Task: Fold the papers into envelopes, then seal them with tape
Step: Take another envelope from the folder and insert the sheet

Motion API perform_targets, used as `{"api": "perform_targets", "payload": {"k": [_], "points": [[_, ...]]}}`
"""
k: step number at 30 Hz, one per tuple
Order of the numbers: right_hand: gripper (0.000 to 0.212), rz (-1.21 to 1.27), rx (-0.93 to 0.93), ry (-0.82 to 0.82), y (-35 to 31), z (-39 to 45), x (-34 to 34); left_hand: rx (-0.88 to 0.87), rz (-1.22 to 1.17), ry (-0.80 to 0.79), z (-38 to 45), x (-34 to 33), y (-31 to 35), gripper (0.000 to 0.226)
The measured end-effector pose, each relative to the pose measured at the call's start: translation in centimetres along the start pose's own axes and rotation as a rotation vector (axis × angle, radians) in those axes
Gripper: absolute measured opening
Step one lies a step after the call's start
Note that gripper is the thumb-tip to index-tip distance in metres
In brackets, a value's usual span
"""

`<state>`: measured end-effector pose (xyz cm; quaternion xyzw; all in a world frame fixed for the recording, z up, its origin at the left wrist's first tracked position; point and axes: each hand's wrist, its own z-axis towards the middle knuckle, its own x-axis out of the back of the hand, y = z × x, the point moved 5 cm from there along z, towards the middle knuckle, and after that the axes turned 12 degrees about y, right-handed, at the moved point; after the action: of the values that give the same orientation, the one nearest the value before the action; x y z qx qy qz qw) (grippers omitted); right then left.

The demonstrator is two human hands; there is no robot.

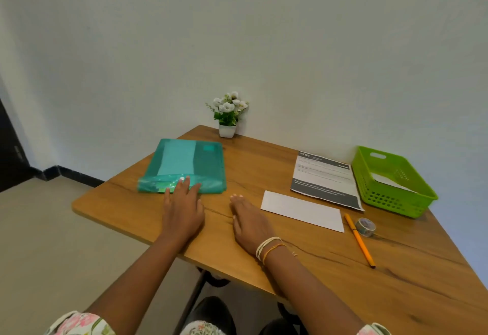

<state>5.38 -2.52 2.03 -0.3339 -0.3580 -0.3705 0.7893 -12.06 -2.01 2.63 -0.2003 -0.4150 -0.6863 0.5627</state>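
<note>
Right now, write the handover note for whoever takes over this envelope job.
Left hand: open, fingertips resting on the near edge of the teal folder.
Right hand: open, flat on the table, holding nothing.
Folded white paper lies right of the right hand; tape roll and pencil beyond it.
Green basket holds a white paper piece.
Done: one paper folded, it seems.
Left: taping it; fetching more papers.

Single head view, looking forward and down, table (330, 260) close

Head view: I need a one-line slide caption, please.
Left hand touches teal folder, right hand flat on table beside folded paper.
</note>
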Motion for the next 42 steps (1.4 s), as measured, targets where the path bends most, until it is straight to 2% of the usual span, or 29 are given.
{"api": "perform_targets", "payload": {"k": [3, 7, 10, 12, 15, 18, 21, 23, 26, 29, 31, 36, 40, 42], "points": [[0.048, 0.046, -0.034, 0.069, -1.8, 2.3, -1.4, 0.042, 0.067, 0.051, 0.8, 0.8, -3.0, 0.056], [0.045, -0.027, -0.031, 0.171, -3.4, 4.6, -2.6, 0.183, 0.096, -0.059, 1.2, 0.3, -5.2, 0.061], [0.049, -0.099, 0.002, 0.208, -4.1, 5.9, -3.5, 0.047, 0.107, -0.070, 1.1, -0.3, -4.3, 0.042], [0.054, -0.134, 0.000, 0.146, -4.0, 7.1, -4.4, -0.057, 0.078, -0.007, 1.2, -0.1, -3.5, 0.033], [0.057, -0.146, 0.012, -0.036, -4.1, 9.4, -5.8, -0.122, -0.030, 0.050, 1.2, 0.4, -3.3, 0.027], [0.055, -0.104, -0.008, -0.201, -4.4, 11.5, -6.5, -0.111, -0.158, 0.102, 1.0, 0.8, -3.3, 0.025], [0.053, -0.117, 0.003, -0.277, -4.4, 12.8, -6.3, -0.037, -0.191, 0.225, 0.9, 1.5, -3.7, 0.030], [0.045, -0.051, 0.000, -0.282, -4.3, 13.1, -6.0, 0.060, -0.208, 0.281, 1.0, 1.8, -4.5, 0.030], [0.028, 0.070, 0.009, -0.223, -4.2, 12.6, -4.9, 0.176, -0.274, 0.281, 1.2, 1.6, -5.4, 0.030], [0.018, 0.101, 0.121, -0.101, -4.6, 10.9, -3.3, 0.200, -0.337, 0.310, 1.3, 1.7, -5.7, 0.030], [0.017, 0.056, 0.202, -0.075, -5.1, 9.3, -2.5, 0.207, -0.370, 0.327, 1.4, 2.0, -5.9, 0.029], [0.015, 0.069, 0.173, -0.069, -4.7, 5.4, -2.3, 0.304, -0.372, 0.211, 1.3, 1.2, -6.3, 0.028], [0.015, 0.177, 0.103, -0.039, -4.3, 4.2, -2.0, 0.363, -0.289, -0.017, 1.4, 0.4, -6.6, 0.058], [0.019, 0.230, 0.065, -0.043, -4.1, 3.7, -2.1, 0.297, -0.166, -0.143, 1.5, -0.1, -6.4, 0.070]]}}
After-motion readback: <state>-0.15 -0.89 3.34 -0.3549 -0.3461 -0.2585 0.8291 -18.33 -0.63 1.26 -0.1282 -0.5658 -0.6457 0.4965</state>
